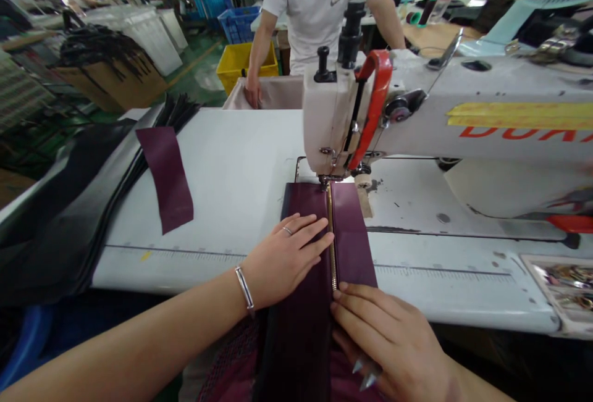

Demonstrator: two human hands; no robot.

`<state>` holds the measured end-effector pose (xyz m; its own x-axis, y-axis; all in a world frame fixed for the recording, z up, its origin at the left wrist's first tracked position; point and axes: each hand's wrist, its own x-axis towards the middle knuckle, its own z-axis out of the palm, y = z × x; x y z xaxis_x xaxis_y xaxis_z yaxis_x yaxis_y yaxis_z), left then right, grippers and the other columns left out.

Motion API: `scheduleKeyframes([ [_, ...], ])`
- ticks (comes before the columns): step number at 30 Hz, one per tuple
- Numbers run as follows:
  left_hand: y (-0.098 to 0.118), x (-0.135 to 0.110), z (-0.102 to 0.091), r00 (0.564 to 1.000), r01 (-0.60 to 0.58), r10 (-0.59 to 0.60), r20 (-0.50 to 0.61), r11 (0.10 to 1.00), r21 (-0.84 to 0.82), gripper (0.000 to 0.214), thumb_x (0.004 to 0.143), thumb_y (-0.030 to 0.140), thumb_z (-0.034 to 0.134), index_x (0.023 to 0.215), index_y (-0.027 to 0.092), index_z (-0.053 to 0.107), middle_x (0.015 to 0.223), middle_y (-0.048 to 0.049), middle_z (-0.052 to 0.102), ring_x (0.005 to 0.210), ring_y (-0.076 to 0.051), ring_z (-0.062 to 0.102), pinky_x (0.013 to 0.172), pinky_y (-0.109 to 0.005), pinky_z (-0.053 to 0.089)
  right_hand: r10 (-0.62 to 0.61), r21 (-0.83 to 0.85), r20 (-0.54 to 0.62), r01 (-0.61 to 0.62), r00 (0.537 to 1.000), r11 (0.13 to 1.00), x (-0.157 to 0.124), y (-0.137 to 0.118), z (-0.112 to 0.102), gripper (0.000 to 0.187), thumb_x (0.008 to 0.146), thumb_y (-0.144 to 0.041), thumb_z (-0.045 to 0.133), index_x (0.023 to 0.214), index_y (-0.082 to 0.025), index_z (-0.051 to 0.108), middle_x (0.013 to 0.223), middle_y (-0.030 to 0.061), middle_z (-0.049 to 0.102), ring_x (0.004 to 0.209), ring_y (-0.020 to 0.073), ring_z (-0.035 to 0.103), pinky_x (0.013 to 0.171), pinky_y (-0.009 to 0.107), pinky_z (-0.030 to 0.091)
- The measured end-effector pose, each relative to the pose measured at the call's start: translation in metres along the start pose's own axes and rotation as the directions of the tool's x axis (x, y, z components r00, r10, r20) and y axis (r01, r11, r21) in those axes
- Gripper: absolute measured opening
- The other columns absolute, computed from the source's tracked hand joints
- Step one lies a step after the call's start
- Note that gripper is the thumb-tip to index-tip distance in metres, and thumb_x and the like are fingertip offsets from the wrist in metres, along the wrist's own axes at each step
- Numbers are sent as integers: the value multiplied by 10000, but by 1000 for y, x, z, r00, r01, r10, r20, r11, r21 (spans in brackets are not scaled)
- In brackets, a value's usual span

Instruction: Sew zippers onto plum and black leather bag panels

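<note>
A dark purple leather-like panel [352, 229] lies under the presser foot [324, 181] of a white sewing machine [319, 118]. A gold-toothed zipper [332, 247] runs lengthwise along it, toward the foot. My left hand [287, 254], fingers stretched out, rests flat on the panel left of the zipper. My right hand [384, 328] grips the panel's near edge by the zipper's lower end. Two pointed metal tips, like those of thread snips [365, 376], stick out beneath my right palm. The panel's near part hangs over the table edge toward my lap.
A loose purple strip [167, 180] lies on the white table [241, 161], beside stacked black pieces [106, 204]. A person in a white shirt [319, 7] stands across the table, one hand at a fabric-lined bin [282, 90]. A tray of small metal parts [565, 291] sits at right.
</note>
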<state>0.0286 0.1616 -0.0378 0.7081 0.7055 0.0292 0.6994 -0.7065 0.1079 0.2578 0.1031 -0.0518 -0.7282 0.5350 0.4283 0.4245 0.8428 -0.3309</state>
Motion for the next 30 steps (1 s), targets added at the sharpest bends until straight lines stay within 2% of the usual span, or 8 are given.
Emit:
scheduleKeyframes([
  [9, -2, 2, -3, 1000, -13, 13, -4, 1000, 4, 411, 976, 281, 332, 1373, 204, 403, 1472, -47, 366, 1359, -254, 311, 1141, -480, 274, -67, -39, 91, 71, 994, 997, 5, 8, -9, 381, 935, -143, 336, 1205, -97, 601, 1123, 78, 655, 1080, 229, 574, 828, 307, 582],
  [20, -20, 19, -3, 999, 3, -2, -34, 1000, 16, 413, 968, 276, 368, 1373, 204, 398, 1458, -64, 382, 1363, -241, 310, 1140, -469, 270, 17, 12, 143, -19, 990, 1000, 17, 22, -7, 482, 802, -76, 397, 1261, -81, 543, 1183, 113, 603, 1163, 256, 494, 905, 370, 546],
  [26, -34, 29, 0, 997, -1, 2, -83, 1000, 17, 406, 968, 259, 364, 1367, 194, 398, 1432, -100, 389, 1347, -240, 337, 1129, -472, 284, 74, -12, 198, -73, 977, 997, 23, 33, -6, 503, 816, -96, 438, 1317, -111, 484, 1255, 106, 549, 1210, 257, 448, 951, 409, 518],
  [30, -45, 38, 5, 994, 2, -1, -112, 1000, 18, 396, 963, 262, 380, 1351, 194, 416, 1365, -107, 440, 1322, -234, 368, 1123, -458, 300, 109, -28, 189, -106, 976, 994, 30, 40, -4, 480, 831, -114, 480, 1310, -146, 491, 1249, 92, 550, 1217, 243, 446, 980, 406, 496],
])
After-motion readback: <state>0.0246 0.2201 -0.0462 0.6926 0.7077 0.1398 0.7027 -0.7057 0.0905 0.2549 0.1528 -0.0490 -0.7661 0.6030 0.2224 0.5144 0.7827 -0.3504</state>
